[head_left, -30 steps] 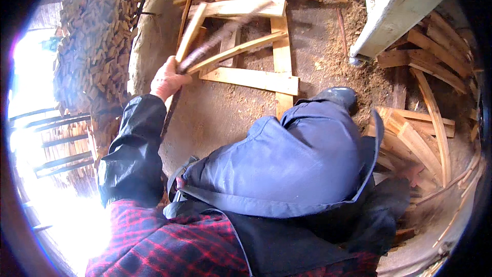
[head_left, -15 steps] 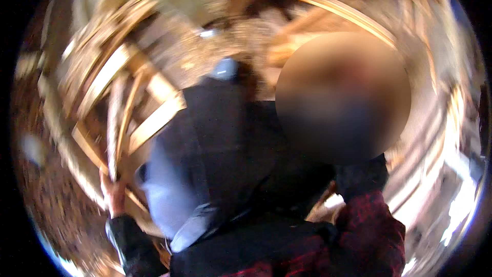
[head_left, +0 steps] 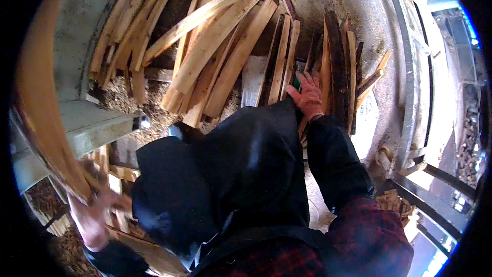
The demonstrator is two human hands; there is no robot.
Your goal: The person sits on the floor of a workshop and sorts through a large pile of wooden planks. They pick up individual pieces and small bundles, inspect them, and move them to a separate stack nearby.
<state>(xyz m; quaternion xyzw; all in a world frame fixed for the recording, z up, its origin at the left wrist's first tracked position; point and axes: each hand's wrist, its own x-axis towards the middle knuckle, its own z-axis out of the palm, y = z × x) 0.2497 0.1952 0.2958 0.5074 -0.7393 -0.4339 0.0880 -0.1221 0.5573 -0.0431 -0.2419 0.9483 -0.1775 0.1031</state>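
Note:
At the lower left, my left hand is closed around the lower end of a long wooden board, its fingers partly smeared by motion. The board rises steeply along the left rim of the head view, with dark bark on one edge. My right hand reaches forward and lies with its fingers spread against a row of upright-leaning wooden slats, some dark with bark. A small green thing shows beside its thumb, mostly hidden. Left of that hand lean several paler planks.
A grey metal ledge juts in at the left, with wood pieces below it. Sawdust and chips cover the floor among the planks. A metal frame stands at the lower right. More slats lean at the far left.
The view has turned and sharpened, and different stacks of wood are in sight. My left hand has gone from a pale strip of wood to the long board. My right hand now shows clearly.

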